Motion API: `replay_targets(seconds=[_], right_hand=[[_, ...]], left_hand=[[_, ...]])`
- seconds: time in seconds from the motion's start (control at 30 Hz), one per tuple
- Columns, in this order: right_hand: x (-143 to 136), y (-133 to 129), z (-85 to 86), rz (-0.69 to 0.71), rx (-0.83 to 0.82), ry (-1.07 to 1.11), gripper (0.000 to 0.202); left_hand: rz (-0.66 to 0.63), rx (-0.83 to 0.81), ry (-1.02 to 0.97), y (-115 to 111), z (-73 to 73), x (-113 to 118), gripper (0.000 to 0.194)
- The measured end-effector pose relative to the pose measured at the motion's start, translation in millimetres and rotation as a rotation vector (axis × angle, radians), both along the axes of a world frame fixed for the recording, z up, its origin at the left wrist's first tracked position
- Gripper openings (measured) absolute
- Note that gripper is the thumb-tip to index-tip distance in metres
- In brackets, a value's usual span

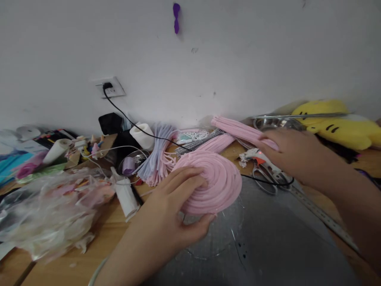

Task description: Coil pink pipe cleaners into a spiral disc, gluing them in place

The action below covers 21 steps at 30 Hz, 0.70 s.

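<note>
Your left hand [175, 206] fingers pinching pink coil [216, 182] over grey mat [268, 238]; your right hand [287, 153] fingers pressed together around pink stems [238, 131]

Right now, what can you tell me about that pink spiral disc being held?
The pink spiral disc looks like fuzzy pipe-cleaner strands wound into a flat round coil with ridged rings. It is tilted, face toward the camera, above the grey mat. The left hand grips its lower left edge, fingers across the front and thumb beneath. The right hand does not touch it.
</note>
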State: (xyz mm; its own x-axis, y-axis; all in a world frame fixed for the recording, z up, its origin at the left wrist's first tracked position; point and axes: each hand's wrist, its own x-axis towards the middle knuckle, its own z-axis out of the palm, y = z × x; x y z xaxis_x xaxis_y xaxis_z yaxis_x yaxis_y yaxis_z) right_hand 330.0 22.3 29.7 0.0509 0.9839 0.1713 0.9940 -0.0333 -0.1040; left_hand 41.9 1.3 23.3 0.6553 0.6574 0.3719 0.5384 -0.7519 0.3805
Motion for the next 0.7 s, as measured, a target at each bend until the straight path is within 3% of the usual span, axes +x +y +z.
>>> replay_targets(seconds=[0.07,0.17,0.27,0.4,0.5,0.7], right_hand=[[30,-11,-24.2,-0.177,-0.22,-0.1,0.045],[55,-23,-56.1,-0.188,-0.344,-0.065,0.041],[60,-28,-74.3,-0.185,-0.384,0.044,0.046],[59,-17,-82.4,-0.207,-0.323,0.231,0.052],[58,3,-84.2,-0.184,-0.332,0.285,0.045],[55,42,-90.4,-0.273,-0.396,0.406,0.029]], left_hand=[[0.003,-0.004,0.009,0,0.3,-1,0.04],[0.002,-0.012,0.038,1,1.0,-2,0.039],[-0.016,-0.004,0.052,0,1.5,-3,0.041],[-0.016,-0.004,0.09,-3,2.1,-6,0.053],[-0.037,-0.018,0.114,-4,2.5,-7,0.06],[-0.001,-0.016,0.046,-1,2.7,-5,0.037]])
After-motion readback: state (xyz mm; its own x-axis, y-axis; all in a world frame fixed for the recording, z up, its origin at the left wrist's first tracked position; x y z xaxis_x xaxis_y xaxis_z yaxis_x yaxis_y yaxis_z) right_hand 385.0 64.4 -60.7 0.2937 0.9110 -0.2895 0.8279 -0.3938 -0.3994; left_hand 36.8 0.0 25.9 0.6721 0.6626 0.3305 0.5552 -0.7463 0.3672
